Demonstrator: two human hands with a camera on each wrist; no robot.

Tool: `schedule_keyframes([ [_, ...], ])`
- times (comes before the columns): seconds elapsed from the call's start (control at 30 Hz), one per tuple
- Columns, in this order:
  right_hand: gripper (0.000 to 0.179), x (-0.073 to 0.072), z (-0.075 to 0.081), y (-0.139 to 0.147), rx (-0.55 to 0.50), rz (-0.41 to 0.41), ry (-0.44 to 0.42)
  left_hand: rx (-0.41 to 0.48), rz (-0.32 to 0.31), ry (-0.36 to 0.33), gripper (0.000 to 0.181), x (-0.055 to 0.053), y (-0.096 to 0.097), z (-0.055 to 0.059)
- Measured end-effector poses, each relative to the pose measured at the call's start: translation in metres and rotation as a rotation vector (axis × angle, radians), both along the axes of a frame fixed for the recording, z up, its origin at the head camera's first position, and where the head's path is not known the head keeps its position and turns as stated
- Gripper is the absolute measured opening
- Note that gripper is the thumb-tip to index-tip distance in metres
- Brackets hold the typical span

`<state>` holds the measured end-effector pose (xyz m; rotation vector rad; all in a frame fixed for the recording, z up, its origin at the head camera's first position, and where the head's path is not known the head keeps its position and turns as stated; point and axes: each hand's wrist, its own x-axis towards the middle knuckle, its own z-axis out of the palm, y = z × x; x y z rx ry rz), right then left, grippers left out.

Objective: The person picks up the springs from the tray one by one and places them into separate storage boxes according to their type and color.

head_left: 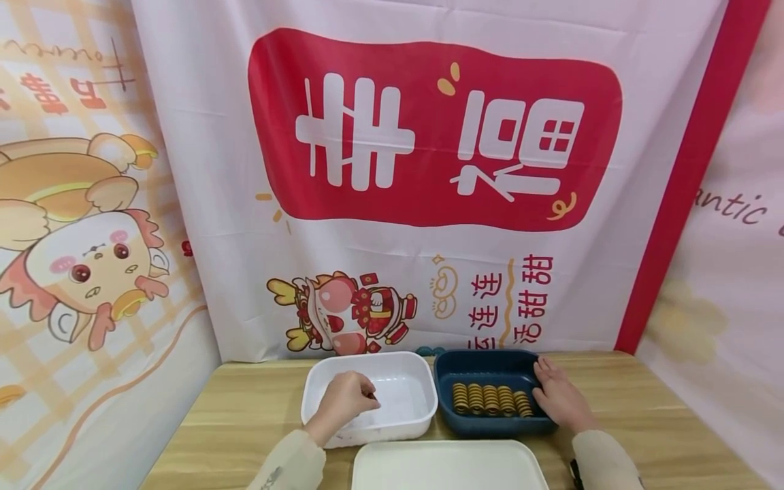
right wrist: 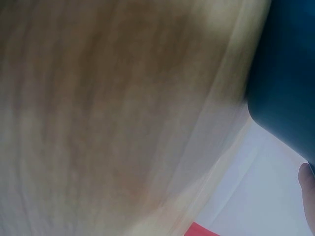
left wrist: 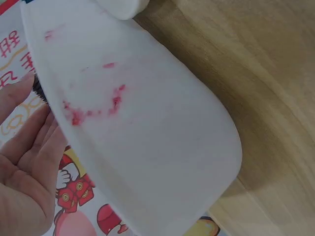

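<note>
My left hand point(head_left: 346, 401) is over the white bin point(head_left: 401, 431) and pinches a small dark item point(head_left: 371, 395) between thumb and fingers. In the left wrist view the dark item point(left wrist: 39, 89) shows a ridged edge, the rest hidden behind the bin's wall; its kind I cannot tell. My right hand point(head_left: 562, 398) rests at the right rim of the dark blue bin point(head_left: 490, 426), fingers stretched along the edge. Rows of round brown biscuits point(head_left: 491, 400) stand on edge inside that bin. A fingertip point(right wrist: 306, 177) shows beside the blue wall in the right wrist view.
A cream tray point(head_left: 450, 466) lies in front of both bins on the wooden table point(head_left: 245, 408). Red smears point(left wrist: 93, 110) mark the white bin's outer wall. A printed cloth point(head_left: 429, 292) hangs right behind the bins.
</note>
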<state>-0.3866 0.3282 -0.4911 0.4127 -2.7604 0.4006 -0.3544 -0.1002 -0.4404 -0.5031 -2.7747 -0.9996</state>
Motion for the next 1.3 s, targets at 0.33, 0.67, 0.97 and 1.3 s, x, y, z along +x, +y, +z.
schedule_keyframes([
  [0.33, 0.049, 0.0, -0.002, 0.0, -0.008, -0.004, 0.008, -0.264, 0.05, 0.06, 0.019, -0.022, 0.007, -0.01],
  [0.67, 0.048, 0.002, 0.0, -0.001, -0.003, 0.009, 0.031, -0.324, 0.006, -0.057, 0.02, -0.032, 0.011, -0.021],
  [0.97, 0.048, 0.002, -0.001, -0.002, -0.006, 0.005, 0.028, -0.334, 0.013, -0.042, 0.021, -0.033, 0.007, -0.023],
  [1.3, 0.048, 0.001, -0.001, -0.001, -0.011, 0.002, 0.028, -0.355, 0.045, -0.057, 0.018, -0.034, 0.004, -0.02],
])
